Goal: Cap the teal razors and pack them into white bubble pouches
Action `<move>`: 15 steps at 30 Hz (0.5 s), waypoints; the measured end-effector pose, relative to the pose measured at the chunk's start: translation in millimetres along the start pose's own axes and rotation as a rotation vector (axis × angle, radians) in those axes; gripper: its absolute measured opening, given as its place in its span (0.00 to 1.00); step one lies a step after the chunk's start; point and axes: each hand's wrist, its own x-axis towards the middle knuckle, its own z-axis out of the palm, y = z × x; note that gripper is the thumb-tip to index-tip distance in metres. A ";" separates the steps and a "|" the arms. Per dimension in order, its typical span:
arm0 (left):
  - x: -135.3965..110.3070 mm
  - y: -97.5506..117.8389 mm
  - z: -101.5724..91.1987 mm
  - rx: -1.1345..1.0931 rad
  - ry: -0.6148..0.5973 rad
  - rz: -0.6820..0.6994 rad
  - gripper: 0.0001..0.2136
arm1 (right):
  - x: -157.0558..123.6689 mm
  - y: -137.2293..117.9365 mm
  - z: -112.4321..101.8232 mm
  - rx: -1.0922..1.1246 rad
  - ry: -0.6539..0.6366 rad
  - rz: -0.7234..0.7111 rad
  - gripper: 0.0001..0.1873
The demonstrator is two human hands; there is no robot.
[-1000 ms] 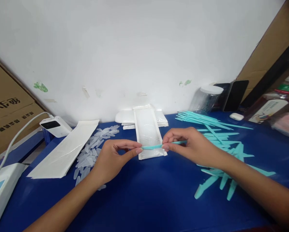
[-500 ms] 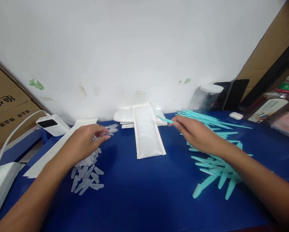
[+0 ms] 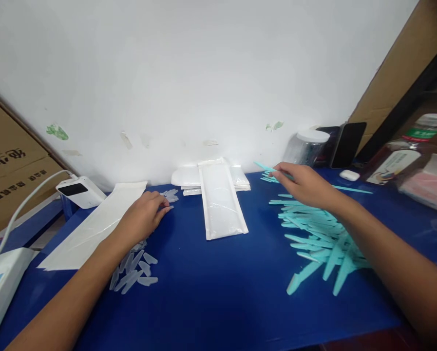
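Left of the white packet [image 3: 221, 200], head view, the left hand [image 3: 145, 217] is in at the clear pieces [image 3: 130, 275], thumb and fingertips close; can't tell if they grip one! Right of the packet, the right hand [image 3: 300, 183] has a teal stick [image 3: 262, 166] pinched, teal pile [image 3: 313, 224] below.

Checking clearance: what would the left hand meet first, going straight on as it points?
The left hand would probably meet the translucent pieces just beyond it first, then the white packets; its height is unclear, so it may pass above.
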 end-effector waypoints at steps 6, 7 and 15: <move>-1.1 16.2 4.1 -0.035 -0.024 0.073 0.12 | 2.7 34.2 -13.9 -0.020 -0.309 0.035 0.24; -1.2 19.1 4.0 -0.042 -0.028 0.078 0.12 | 2.3 39.1 -15.5 -0.038 -0.362 0.048 0.23; -3.0 38.4 -2.1 -0.198 0.063 0.024 0.12 | -5.3 48.0 -20.8 -0.045 -0.471 0.122 0.13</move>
